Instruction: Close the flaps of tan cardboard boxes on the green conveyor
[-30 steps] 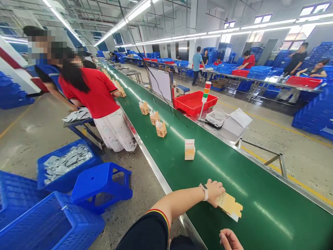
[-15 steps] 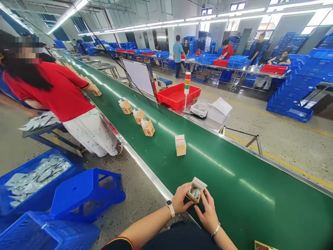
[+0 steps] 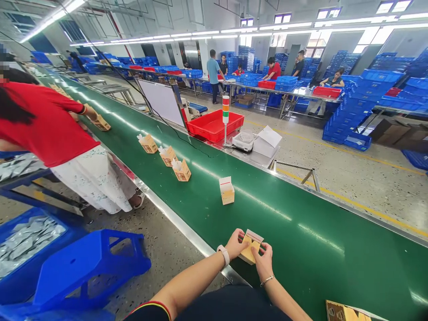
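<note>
Between my two hands is a small yellow carton (image 3: 248,255), held over the near side of the green conveyor belt (image 3: 287,263). Its white-lined top flap (image 3: 254,236) stands up at the far side, while the small side flaps are folded in over the opening. My left hand (image 3: 236,244) grips the carton's left side, thumb on top. On the right side, my right hand (image 3: 264,258) holds it with the thumb pressed on the folded flaps. What lies inside the carton is hidden.
An open carton (image 3: 227,191) stands ahead on the belt, with several more cartons (image 3: 181,170) beyond it. At bottom right is a brown box (image 3: 346,311). A co-worker in a red shirt (image 3: 50,120) stands left, behind a blue stool (image 3: 90,263) and a bin of silver packets (image 3: 30,238).
The carton's side flaps are now folded in, covering the silver packet seen inside before. Both thumbs have moved onto its top. The view has turned slightly right.
</note>
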### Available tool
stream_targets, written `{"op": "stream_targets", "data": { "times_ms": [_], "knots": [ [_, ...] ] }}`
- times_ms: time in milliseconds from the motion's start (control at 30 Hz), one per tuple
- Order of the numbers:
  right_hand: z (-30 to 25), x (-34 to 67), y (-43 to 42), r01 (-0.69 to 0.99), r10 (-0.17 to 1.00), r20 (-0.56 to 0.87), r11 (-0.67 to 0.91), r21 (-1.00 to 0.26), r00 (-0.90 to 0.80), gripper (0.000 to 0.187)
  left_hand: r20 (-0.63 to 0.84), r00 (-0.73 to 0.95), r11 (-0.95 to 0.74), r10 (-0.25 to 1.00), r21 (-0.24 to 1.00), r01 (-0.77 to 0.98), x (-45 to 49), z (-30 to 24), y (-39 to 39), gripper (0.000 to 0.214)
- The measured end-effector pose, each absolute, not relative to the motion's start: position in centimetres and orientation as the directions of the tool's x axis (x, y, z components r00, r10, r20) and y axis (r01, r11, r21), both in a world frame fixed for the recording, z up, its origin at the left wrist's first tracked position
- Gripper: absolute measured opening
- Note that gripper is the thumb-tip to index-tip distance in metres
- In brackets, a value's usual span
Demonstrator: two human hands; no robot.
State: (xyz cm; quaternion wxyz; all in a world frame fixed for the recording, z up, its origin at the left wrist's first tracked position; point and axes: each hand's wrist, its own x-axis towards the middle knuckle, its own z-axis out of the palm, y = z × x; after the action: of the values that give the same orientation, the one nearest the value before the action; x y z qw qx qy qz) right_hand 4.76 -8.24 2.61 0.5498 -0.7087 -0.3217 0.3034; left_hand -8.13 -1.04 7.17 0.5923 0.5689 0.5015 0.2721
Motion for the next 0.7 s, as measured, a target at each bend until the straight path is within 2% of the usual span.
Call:
{"op": "stream_targets", "data": {
  "times_ms": [133,267,333,467,567,700],
  "knots": [
    [2.2,5.4,-8.3,0.084,0.811,-0.134,-0.22,-0.972,0.569,0.047,-0.414,0.385,0.344,0.825,0.908,0.239,-7.2,6.6,-1.1,0.029],
    [2.7,6.0,-9.1,0.064,0.835,-0.168,-0.235,-0.97,0.524,0.047,-0.456,0.404,0.41,0.793,0.89,0.2,-6.3,6.8,-1.5,0.032],
    [3.0,6.4,-10.0,0.062,0.849,-0.167,-0.227,-0.972,0.501,0.054,-0.471,0.401,0.437,0.786,0.881,0.18,-6.5,7.0,-1.8,0.035],
    [3.6,7.8,-12.0,0.246,0.899,-0.052,-0.174,-0.954,0.436,0.08,-0.528,0.366,0.506,0.766,0.847,0.163,-9.2,7.2,-2.7,0.039],
    [4.3,9.6,-12.5,0.382,0.91,-0.018,-0.192,-0.904,0.414,0.071,-0.574,0.325,0.56,0.752,0.816,0.145,-12.3,7.0,-4.0,0.044],
    [5.9,12.8,-13.0,0.397,0.896,-0.079,-0.271,-0.877,0.437,0.065,-0.616,0.231,0.609,0.754,0.786,0.108,-15.6,6.3,-5.9,0.05]
  ]
}}
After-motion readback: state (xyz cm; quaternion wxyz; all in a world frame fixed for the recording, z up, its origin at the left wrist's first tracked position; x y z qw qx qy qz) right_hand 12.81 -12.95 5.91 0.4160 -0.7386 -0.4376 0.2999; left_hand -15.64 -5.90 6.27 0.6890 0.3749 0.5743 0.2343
